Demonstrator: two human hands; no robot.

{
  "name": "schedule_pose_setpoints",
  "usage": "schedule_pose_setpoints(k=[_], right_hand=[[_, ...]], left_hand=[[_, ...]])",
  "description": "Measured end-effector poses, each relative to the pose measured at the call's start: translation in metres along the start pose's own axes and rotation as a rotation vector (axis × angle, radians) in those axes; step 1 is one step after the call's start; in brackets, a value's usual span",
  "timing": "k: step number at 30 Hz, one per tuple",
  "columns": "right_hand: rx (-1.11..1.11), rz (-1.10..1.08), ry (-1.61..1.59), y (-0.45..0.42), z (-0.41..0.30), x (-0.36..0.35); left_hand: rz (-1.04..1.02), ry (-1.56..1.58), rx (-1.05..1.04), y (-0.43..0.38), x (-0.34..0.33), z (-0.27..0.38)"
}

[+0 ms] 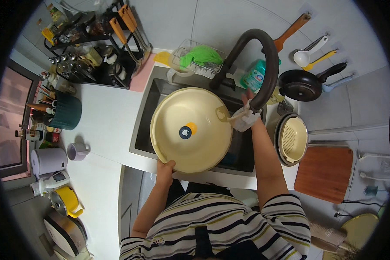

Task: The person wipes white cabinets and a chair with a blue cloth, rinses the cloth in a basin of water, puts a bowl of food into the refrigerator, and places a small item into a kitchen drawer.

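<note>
A large cream plastic basin (195, 146) rests over the dark kitchen sink (144, 130), partly covering it. My left hand (165, 172) grips its rim at the lower left, thumb inside. My right hand (248, 96) reaches up behind the dark curved faucet (257, 35), and a few fingers show near a green detergent bottle (254, 78). The rest of that hand is hidden by the faucet and the white cloth (244, 119) wrapped around its spout, so its grip cannot be made out. Inside the basin, a round dark-and-orange mark is on the bottom.
Behind the sink stands a wire rack (204, 72) with a green cloth (203, 56). A black pan (300, 85) hangs on the right wall above nested bowls (277, 143) and a wooden cutting board (325, 174). At left are a lilac mug (76, 151) and a yellow pot (68, 200).
</note>
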State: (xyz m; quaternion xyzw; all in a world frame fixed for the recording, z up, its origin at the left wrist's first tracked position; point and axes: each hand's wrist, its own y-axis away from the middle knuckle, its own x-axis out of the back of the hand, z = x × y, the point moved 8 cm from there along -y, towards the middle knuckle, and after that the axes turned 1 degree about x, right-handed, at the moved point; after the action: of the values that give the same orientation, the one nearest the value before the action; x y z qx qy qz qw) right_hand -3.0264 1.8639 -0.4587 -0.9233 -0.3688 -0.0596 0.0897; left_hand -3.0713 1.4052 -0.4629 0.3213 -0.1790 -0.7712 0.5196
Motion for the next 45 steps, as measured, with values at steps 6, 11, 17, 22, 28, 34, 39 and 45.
schedule_pose_setpoints(k=[6, 11, 17, 22, 28, 34, 39, 45], right_hand=[[-0.26, -0.166, 0.15, -0.025, 0.0, -0.039], [-0.207, -0.195, 0.341, -0.03, -0.008, -0.034], [0.209, -0.259, 0.93, 0.033, 0.037, -0.056], [0.6, -0.921, 1.05, 0.174, 0.049, -0.11], [-0.062, -1.279, 0.857, 0.198, 0.034, -0.131], [0.362, -0.765, 0.684, 0.113, 0.007, -0.086], [0.329, -1.442, 0.957, 0.221, 0.052, -0.126], [-0.123, -1.077, 0.858, 0.194, 0.03, -0.116]], left_hand=[[0.061, -0.048, 0.026, -0.009, -0.026, -0.022], [0.103, -0.186, -0.06, -0.021, -0.023, -0.029], [0.159, -0.194, -0.086, -0.024, -0.039, -0.016], [0.154, -0.29, -0.158, -0.025, -0.04, -0.007], [0.161, -0.313, -0.144, -0.025, -0.043, -0.008], [0.161, -0.136, -0.055, -0.039, -0.039, -0.024], [0.121, 0.064, 0.104, -0.077, -0.031, -0.074], [0.104, -0.042, 0.384, -0.099, -0.039, -0.089]])
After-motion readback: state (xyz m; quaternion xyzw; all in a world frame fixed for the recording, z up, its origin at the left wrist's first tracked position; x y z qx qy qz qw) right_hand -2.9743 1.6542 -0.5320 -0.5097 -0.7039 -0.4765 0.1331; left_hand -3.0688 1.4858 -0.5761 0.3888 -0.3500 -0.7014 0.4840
